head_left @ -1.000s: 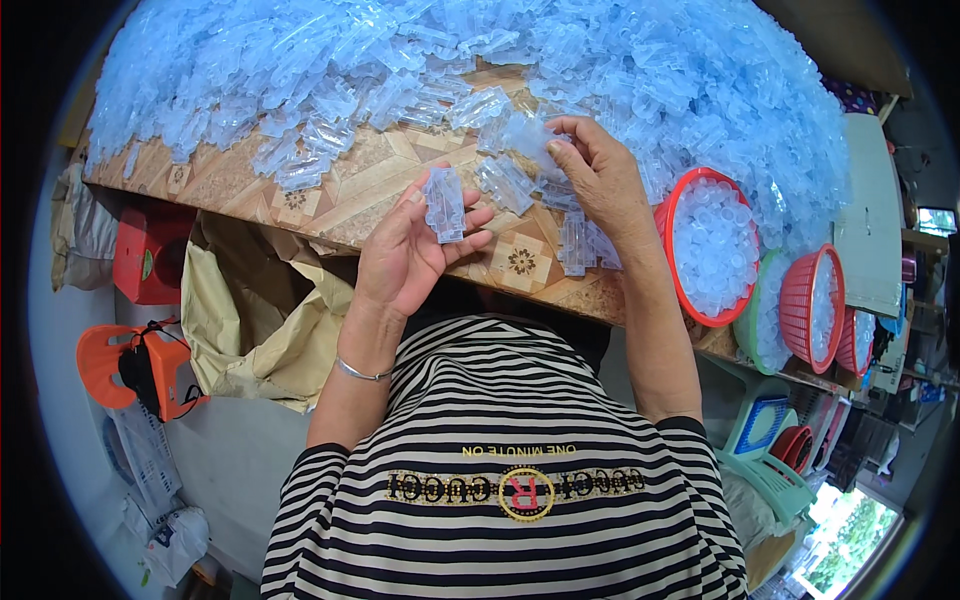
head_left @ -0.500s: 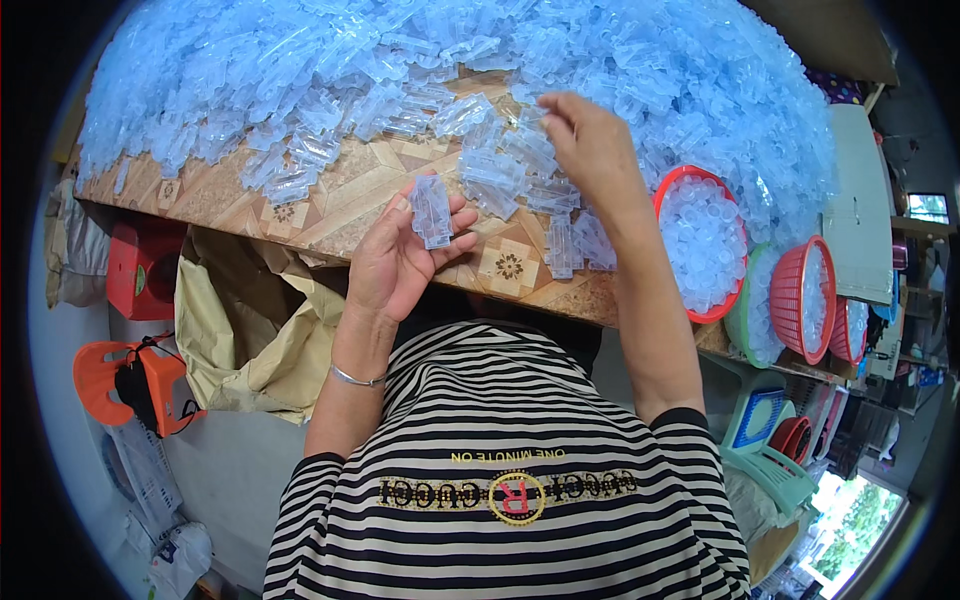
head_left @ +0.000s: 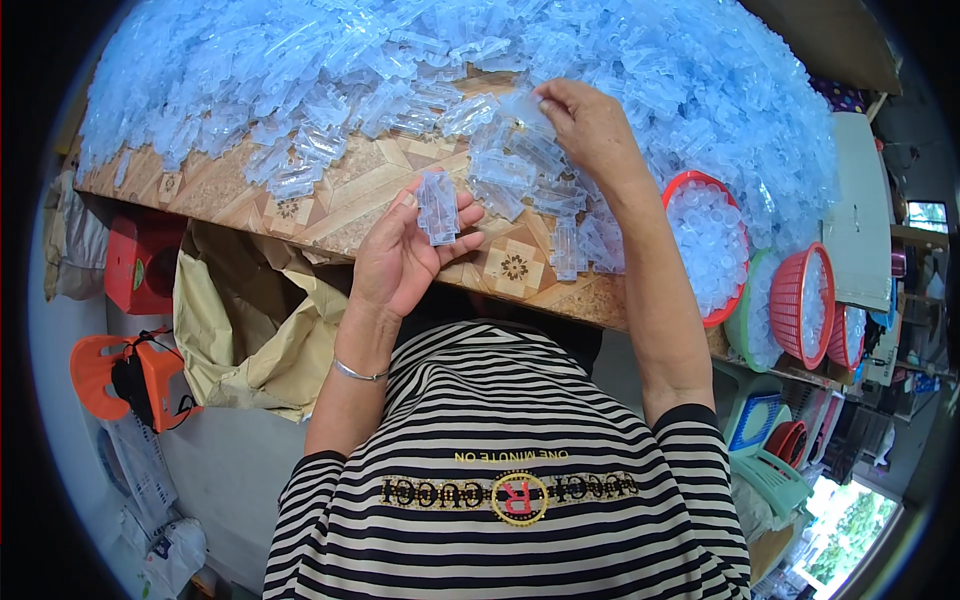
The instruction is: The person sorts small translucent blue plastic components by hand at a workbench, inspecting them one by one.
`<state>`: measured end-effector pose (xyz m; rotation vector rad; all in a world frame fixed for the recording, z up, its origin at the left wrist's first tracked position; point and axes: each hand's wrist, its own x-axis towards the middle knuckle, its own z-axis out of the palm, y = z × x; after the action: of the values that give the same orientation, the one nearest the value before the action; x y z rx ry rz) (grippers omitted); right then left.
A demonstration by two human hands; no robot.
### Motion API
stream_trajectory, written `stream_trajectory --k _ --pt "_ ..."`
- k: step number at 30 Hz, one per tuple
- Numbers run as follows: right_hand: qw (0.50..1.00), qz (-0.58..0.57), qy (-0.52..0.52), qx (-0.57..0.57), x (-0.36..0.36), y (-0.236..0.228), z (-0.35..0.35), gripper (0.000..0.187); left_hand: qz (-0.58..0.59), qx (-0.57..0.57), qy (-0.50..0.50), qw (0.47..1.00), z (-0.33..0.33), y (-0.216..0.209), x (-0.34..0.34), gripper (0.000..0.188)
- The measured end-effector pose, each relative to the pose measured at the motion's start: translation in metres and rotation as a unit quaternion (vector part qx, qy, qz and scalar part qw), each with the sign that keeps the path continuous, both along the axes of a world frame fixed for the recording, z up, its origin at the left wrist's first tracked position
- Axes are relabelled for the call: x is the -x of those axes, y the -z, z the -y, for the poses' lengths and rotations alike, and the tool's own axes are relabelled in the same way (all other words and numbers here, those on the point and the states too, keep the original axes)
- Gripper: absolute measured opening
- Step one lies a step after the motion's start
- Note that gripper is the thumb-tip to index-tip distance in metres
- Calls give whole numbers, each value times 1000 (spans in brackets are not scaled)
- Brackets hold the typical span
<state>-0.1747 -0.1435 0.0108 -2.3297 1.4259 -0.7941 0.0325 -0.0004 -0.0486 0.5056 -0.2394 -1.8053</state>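
My left hand (head_left: 405, 248) is palm up near the table's front edge, its thumb and fingers holding a clear rectangular plastic piece (head_left: 437, 208); whether more than one lies stacked there, I cannot tell. Farther forward and to the right, my right hand (head_left: 590, 125) reaches over the pile with thumb and fingers pinched together. A clear plastic piece (head_left: 521, 104) shows at those fingertips. Loose clear pieces (head_left: 502, 172) lie on the patterned tabletop (head_left: 362, 190) between my hands. Behind them rises a large heap of similar clear pieces (head_left: 300, 65).
At the right edge stands a red basket (head_left: 741, 275) of small clear round parts, with more baskets (head_left: 800, 300) beyond it. An open tan sack (head_left: 250, 345) hangs below the table at left, near a red box (head_left: 125, 265) and an orange object (head_left: 95, 380).
My right hand has shifted slightly forward, and a clear plastic piece now shows at its pinched fingertips. My left hand stays nearly still with its piece.
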Motion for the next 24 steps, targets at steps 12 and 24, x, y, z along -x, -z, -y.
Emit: stream_trajectory --k 12,24 --pt "961 115 -250 -43 -26 -16 -77 34 -44 12 56 997 -6 -15 12 49" --pt "978 80 -181 -72 -16 -8 -111 74 -45 31 15 998 -7 -31 21 49"
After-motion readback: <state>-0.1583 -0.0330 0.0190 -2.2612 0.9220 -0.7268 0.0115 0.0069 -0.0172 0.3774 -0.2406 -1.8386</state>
